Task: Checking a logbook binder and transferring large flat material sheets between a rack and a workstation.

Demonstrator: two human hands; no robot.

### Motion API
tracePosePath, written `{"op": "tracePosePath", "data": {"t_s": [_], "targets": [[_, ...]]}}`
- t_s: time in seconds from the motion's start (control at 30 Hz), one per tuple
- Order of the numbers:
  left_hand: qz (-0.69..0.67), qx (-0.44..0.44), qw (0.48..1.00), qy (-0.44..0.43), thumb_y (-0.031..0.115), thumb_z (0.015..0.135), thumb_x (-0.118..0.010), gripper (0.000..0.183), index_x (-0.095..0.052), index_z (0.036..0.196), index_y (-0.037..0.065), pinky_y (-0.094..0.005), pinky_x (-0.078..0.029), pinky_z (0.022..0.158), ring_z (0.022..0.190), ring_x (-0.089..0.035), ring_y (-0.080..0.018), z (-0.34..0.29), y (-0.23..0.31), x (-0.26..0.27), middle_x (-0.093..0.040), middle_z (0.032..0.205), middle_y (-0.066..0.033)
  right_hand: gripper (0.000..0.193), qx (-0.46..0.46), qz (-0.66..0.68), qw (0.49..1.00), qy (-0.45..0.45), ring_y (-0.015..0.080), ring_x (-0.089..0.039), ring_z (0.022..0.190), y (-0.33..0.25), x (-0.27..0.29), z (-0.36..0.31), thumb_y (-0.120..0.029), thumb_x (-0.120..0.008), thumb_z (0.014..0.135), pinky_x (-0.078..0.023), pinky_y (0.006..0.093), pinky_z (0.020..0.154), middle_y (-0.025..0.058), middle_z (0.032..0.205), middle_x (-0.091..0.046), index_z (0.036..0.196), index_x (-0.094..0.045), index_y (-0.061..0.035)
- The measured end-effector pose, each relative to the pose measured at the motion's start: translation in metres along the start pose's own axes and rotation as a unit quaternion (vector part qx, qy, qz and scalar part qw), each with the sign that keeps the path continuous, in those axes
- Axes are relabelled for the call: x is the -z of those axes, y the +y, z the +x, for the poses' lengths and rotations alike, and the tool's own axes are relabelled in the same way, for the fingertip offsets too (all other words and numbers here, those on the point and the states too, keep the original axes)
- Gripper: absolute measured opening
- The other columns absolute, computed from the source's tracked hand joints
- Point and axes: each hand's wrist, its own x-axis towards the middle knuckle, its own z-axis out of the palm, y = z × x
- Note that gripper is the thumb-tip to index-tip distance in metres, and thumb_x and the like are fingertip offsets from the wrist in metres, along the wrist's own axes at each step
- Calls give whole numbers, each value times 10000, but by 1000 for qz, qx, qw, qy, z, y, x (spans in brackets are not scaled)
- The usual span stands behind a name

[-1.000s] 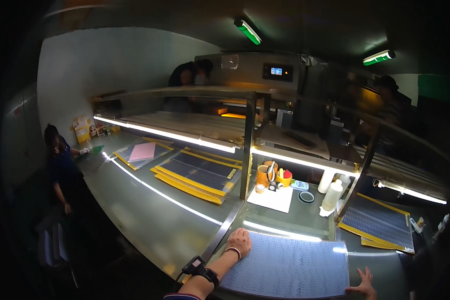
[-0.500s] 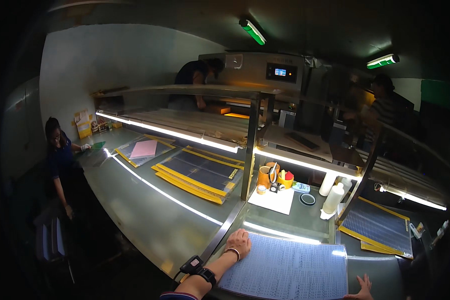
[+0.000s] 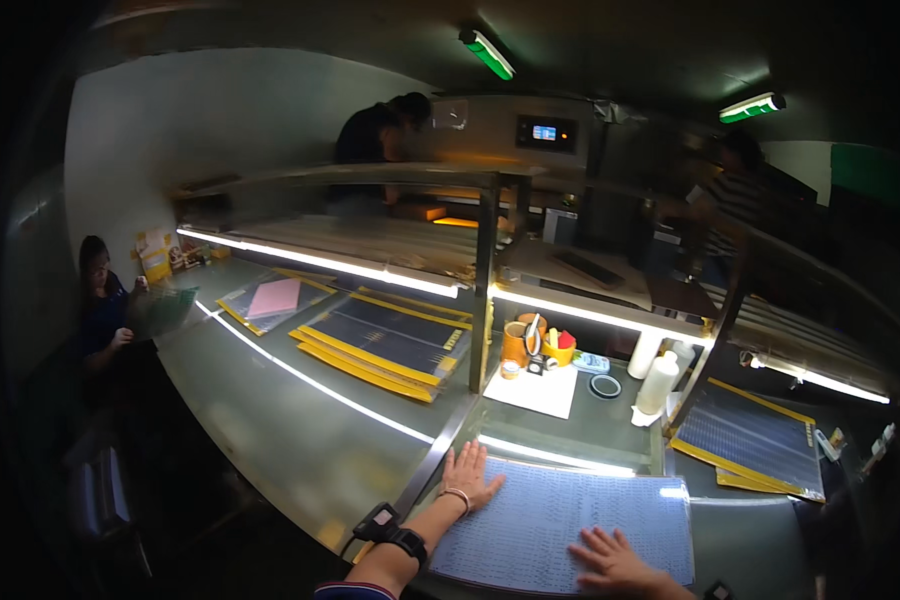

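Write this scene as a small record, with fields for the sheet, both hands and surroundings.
Blue sheet: covered in fine rows of marks, lying on the worktable
Left hand: spread, at the sheet's upper-left corner
Right hand: spread, over its lower right part; contact unclear
Behind: white paper, pale bottle
Farther left: pink sheet on a yellow-edged dark panel

One light-blue sheet (image 3: 545,535) — two ceiling lamps (image 3: 488,56)

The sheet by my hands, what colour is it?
The sheet is pale blue with rows of small dark marks, seen in the head view.
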Motion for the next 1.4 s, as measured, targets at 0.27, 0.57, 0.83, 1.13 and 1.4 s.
{"op": "tracePosePath", "data": {"t_s": [0.27,0.57,0.83,1.13,1.4], "targets": [[0,14,999,-28,661,836,-210,856,-116,1403,26,-410,-16,1097,1368,-46,-229,-8,2,9,-67,1474,-142,642,-372,41,903,212,291,-116,1352,138,16,-7,-471,-310,897,-8,481,1085,110,1448,-212,1377,-245,-49],[-326,-59,924,194,421,854,-484,588,-439,1240,-20,-461,-207,1053,1282,-294,-338,-47,-33,-14,-343,1342,-250,595,-357,70,878,313,311,-178,1333,124,-9,-43,-413,-378,894,11,484,1082,172,1418,-251,1314,-350,9],[-162,-208,964,16,469,738,-590,785,-381,1256,-83,-434,-155,1088,1303,-229,-376,-237,-32,39,-311,1346,-279,645,-377,-87,907,164,301,-96,1354,24,-40,-142,-485,-277,925,-31,516,1073,159,1447,-187,1347,-298,3],[-166,-189,967,33,389,666,-659,764,-412,1232,-61,-415,-279,1040,1235,-341,-365,-252,-34,48,-372,1308,-249,509,-333,-41,910,243,288,-207,1326,18,-31,-148,-390,-310,942,-41,517,1074,124,1400,-316,1294,-414,-37],[-124,-332,909,218,267,811,-546,366,-541,1120,69,-403,-400,913,1060,-496,-272,-279,-69,2,-518,1147,-122,344,-359,281,736,501,270,-546,995,2,-22,-173,-260,-432,910,-358,359,931,123,1015,-632,987,-642,1]]}}
